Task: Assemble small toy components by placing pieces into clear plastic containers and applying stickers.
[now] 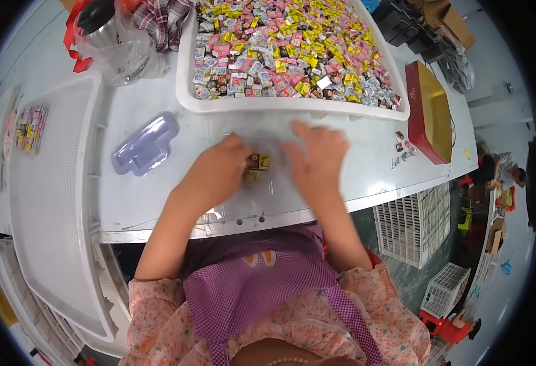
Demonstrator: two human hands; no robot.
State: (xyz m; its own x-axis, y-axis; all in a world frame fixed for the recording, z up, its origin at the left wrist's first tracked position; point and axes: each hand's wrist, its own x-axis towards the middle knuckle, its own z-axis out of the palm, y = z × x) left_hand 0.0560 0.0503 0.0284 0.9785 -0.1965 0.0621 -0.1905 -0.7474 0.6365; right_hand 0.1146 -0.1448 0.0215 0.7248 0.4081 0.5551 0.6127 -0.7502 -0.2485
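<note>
Small printed boxes (pixel 259 161), brown and yellow, sit together on the table close to its front edge. My left hand (pixel 214 174) is closed at their left side, its curled fingers against them; its fingertips are partly hidden. A faint clear sheet or tray seems to lie around the boxes, too hazy to make out. To the right of them is my right hand (pixel 321 158), raised and blurred by motion. Its thumb and forefinger stand apart, and nothing shows between them.
A big white tray (pixel 292 107) heaped with small pink, yellow and brown boxes stands beyond my hands. At left lie a purple plastic tray (pixel 146 144) and a long white mesh tray (pixel 54 201). A red-and-gold box (pixel 428 113) stands at right, above white crates (pixel 411 226).
</note>
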